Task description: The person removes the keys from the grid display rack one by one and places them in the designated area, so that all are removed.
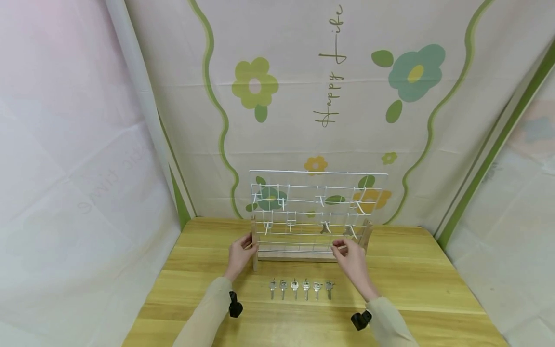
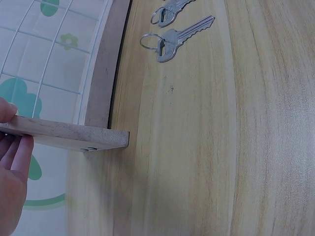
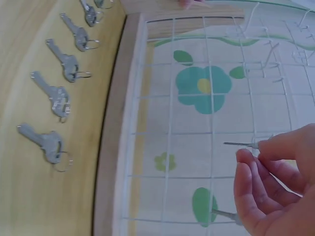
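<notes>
A white wire grid rack stands upright between wooden end posts. My left hand grips its left wooden post, thumb on one face and fingers on the other. Just in front of the lower right hooks is my right hand, fingers loosely curled with thumb and forefinger tips close together. In the right wrist view these tips overlap a hanging key, while in the head view they appear just below it. A second hanging key is partly hidden behind the hand.
Several silver keys with rings, among them one at the right end, lie in a row before the rack on the wooden table. White hooks stick out in two rows. A printed cloth hangs behind.
</notes>
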